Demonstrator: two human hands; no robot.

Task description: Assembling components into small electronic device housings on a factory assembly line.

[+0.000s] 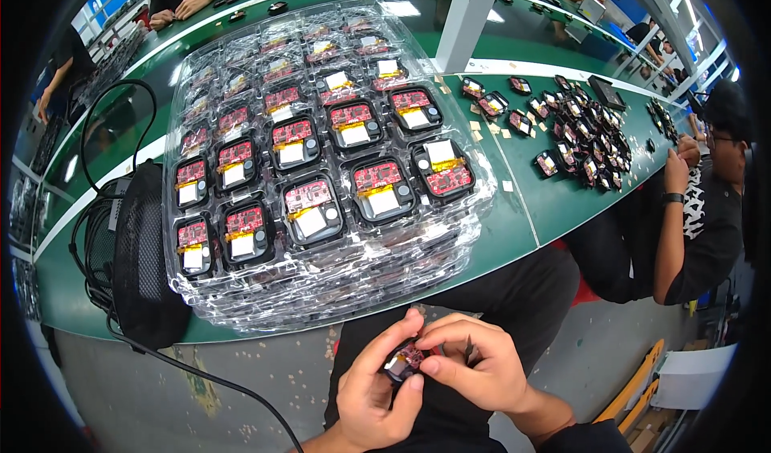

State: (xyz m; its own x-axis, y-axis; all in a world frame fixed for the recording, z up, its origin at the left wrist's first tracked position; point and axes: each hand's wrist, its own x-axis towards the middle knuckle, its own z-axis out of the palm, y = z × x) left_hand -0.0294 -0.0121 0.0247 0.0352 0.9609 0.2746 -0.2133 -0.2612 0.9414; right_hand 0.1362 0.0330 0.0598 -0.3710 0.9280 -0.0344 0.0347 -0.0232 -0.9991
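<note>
Low in front of my lap, my left hand (376, 385) holds a small black device housing (396, 367) between thumb and fingers. A red circuit board (414, 356) and a pale battery show inside it. My right hand (479, 365) is closed, its thumb and index finger pinched at the housing's right edge. A thin dark piece (470, 348) sticks up between the right fingers; its kind is unclear. Beyond my hands rises a stack of clear plastic trays (353, 288). The top tray carries rows of similar open housings (312, 210) with red boards and white batteries.
On the green table (514, 228), a heap of similar devices (590, 140) lies to the right. A black mesh bag (144, 252) and a black cable (233, 385) sit at the left. A co-worker (683, 212) sits at the right; a grey post (466, 27) stands behind the trays.
</note>
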